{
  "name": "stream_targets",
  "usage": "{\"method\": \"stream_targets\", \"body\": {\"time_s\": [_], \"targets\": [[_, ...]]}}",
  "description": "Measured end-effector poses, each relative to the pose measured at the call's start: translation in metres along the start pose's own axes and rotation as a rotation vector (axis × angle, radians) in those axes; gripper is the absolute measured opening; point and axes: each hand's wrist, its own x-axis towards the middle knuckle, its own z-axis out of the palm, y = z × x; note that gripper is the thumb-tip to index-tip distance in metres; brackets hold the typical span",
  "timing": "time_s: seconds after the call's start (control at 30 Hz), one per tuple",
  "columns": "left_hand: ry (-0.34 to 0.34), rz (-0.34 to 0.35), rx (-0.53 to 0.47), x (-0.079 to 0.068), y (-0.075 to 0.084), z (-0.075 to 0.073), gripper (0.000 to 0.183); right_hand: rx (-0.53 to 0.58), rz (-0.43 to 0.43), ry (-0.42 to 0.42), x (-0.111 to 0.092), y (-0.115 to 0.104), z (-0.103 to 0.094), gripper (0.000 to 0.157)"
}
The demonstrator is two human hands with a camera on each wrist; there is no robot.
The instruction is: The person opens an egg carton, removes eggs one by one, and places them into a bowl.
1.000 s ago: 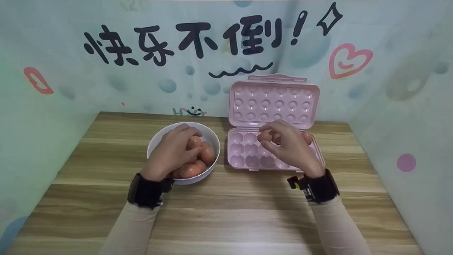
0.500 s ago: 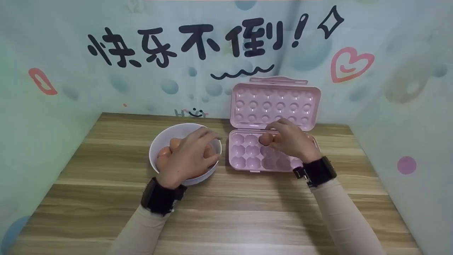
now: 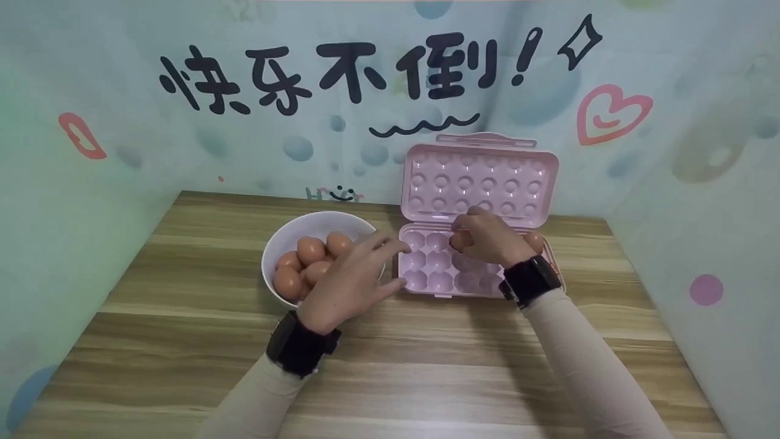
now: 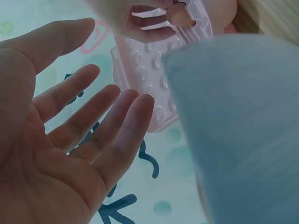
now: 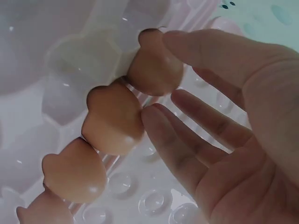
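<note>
My left hand hovers palm down over the right rim of a white bowl with several brown eggs in it. In the left wrist view its fingers are spread, with nothing between them. My right hand reaches over the back row of a pink egg carton. Its thumb touches a brown egg seated in a hollow. The fingertips lie loosely extended beside that egg and its neighbouring egg. Several eggs stand in this row, partly hidden by my right hand in the head view.
The carton's lid stands raised against the printed backdrop. Hollows at the carton's front left hold no eggs. Carton and bowl stand side by side on a wooden table.
My left hand has moved right, from over the eggs to the bowl's right rim, uncovering them. My right hand stays at the same egg, which has sunk slightly into the back row.
</note>
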Motion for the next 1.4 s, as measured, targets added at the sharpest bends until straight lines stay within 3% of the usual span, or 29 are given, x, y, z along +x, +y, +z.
{"method": "stream_targets", "body": {"time_s": [0.23, 0.57, 1.1, 1.4], "targets": [[-0.003, 0.022, 0.039, 0.001, 0.002, 0.006, 0.045, 0.0, -0.007, 0.012, 0.006, 0.001, 0.009, 0.02], [-0.036, -0.006, 0.055, 0.003, 0.002, 0.006, 0.045, 0.002, 0.008, 0.028, 0.008, 0.002, 0.01, 0.018], [-0.03, -0.002, 0.048, 0.002, 0.001, 0.008, 0.046, 0.001, -0.005, 0.037, 0.007, 0.003, 0.01, 0.021], [-0.004, 0.022, 0.016, 0.003, -0.001, 0.009, 0.042, 0.062, -0.025, 0.154, -0.009, -0.004, -0.002, 0.022]]}}
